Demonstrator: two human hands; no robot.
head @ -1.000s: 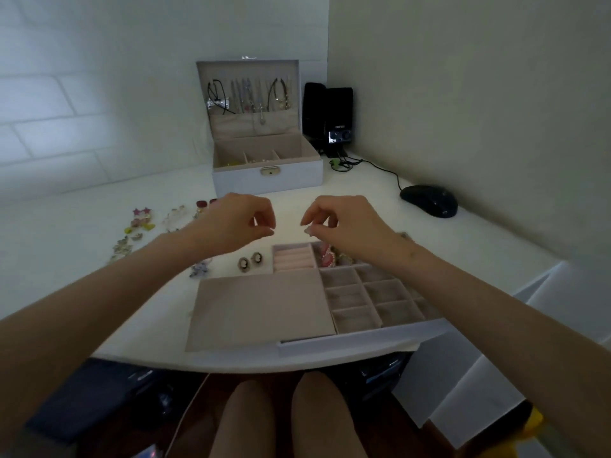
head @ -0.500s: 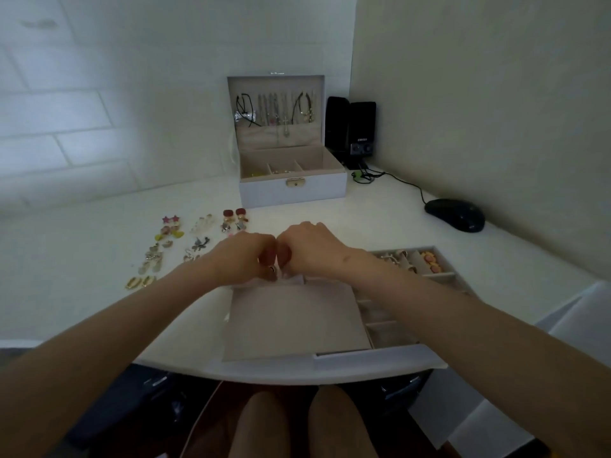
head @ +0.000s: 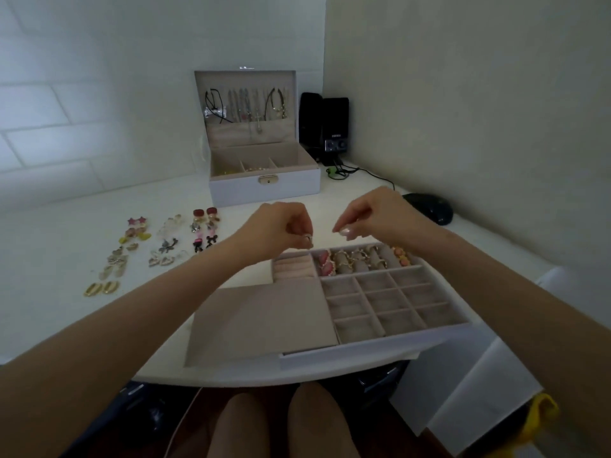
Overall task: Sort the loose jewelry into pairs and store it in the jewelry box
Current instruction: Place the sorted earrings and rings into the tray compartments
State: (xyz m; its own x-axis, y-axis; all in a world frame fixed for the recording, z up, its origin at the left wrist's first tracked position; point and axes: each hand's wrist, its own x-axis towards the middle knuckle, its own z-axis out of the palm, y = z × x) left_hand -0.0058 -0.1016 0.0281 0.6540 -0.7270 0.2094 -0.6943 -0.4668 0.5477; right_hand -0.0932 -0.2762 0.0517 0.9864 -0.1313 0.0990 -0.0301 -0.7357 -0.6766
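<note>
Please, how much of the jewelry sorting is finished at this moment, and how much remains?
Done: earrings lie in pairs on the table, and rings fill the back row of the tray. In hand: the left hand pinches a small silvery piece; whether the right hand holds anything is unclear. Left: those pairs are not stored, and the square compartments are empty.

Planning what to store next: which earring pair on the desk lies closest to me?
The gold oval pair, at the near end of the leftmost column; every other pair lies farther back.
</note>
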